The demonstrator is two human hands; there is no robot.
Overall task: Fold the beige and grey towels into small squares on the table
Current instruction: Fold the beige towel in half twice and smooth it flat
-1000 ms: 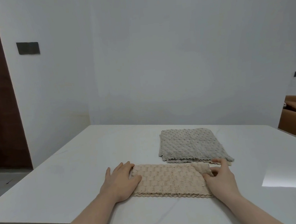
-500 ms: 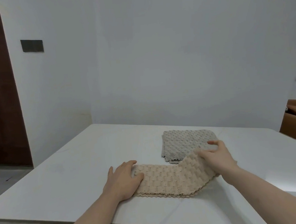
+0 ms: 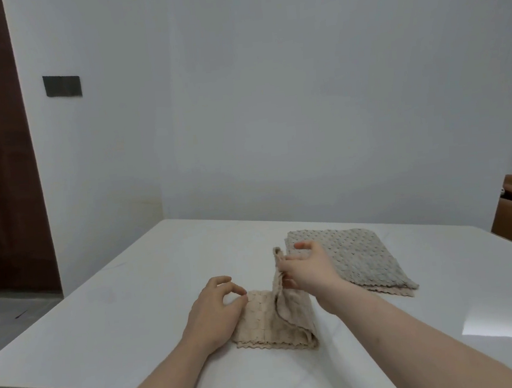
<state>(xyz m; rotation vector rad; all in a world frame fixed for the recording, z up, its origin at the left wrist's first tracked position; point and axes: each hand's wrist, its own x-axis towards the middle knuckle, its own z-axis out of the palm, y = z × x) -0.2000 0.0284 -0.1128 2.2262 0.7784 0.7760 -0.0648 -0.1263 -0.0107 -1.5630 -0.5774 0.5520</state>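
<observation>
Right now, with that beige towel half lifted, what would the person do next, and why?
Probably carry the raised end over to the left and lay it down. The right hand pinches the beige towel with that end standing upright, while the left hand rests on the other end lying on the table, so the fold is only half made.

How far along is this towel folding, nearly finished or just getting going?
About midway, I'd guess. The grey towel lies flat on the table as a folded, squarish pad, though it may need another fold. The beige towel is mid-fold: the right hand pinches its raised end while the left hand rests at its other end. Left: lay that flap down and flatten it.
</observation>
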